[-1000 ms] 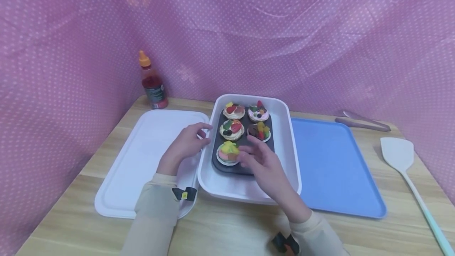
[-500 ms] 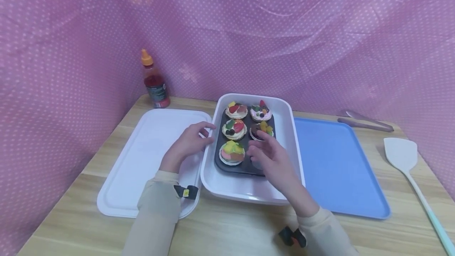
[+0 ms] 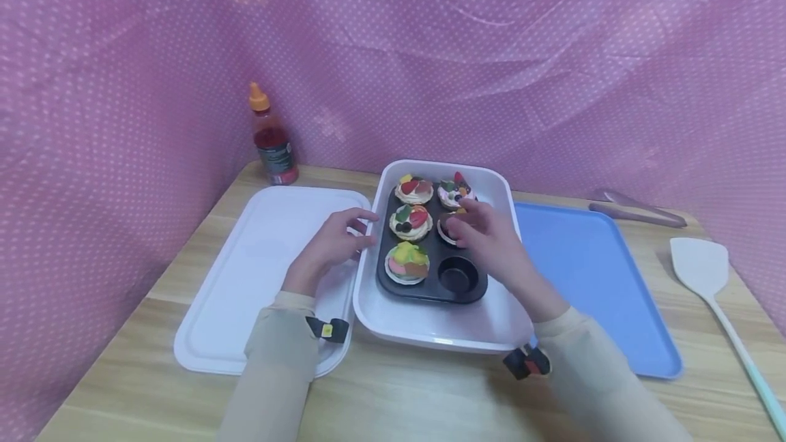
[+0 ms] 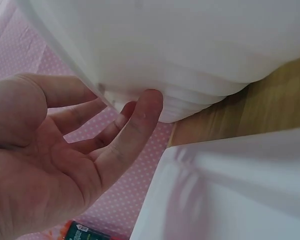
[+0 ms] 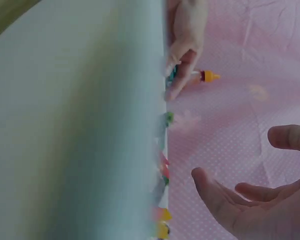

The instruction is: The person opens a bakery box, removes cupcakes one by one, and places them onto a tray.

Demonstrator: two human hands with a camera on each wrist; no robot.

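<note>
A dark muffin tin (image 3: 432, 278) sits inside a white tub (image 3: 424, 336) and carries several cream tarts with fruit toppings. The tin's front right cup shows its dark bottom. My right hand (image 3: 491, 241) hovers over the tin's right column, covering part of the chocolate-topped tart (image 3: 446, 229); its fingers are spread apart in the right wrist view. At the tub's left rim, my left hand (image 3: 334, 244) has its fingertips against the outer wall, fingers loosely bent. A yellow-topped tart (image 3: 407, 263) fills the front left cup.
A white tray (image 3: 245, 278) lies left of the tub, a blue tray (image 3: 589, 278) to its right. A sauce bottle (image 3: 274, 145) stands at the back left. Tongs (image 3: 638, 215) and a white spatula (image 3: 700, 268) lie at the right. A pink dotted curtain (image 3: 393, 53) hangs behind.
My right hand has moved away from the yellow-topped tart, back and to the right over the chocolate-topped one, uncovering the front right cup. My left hand stays at the tub's rim.
</note>
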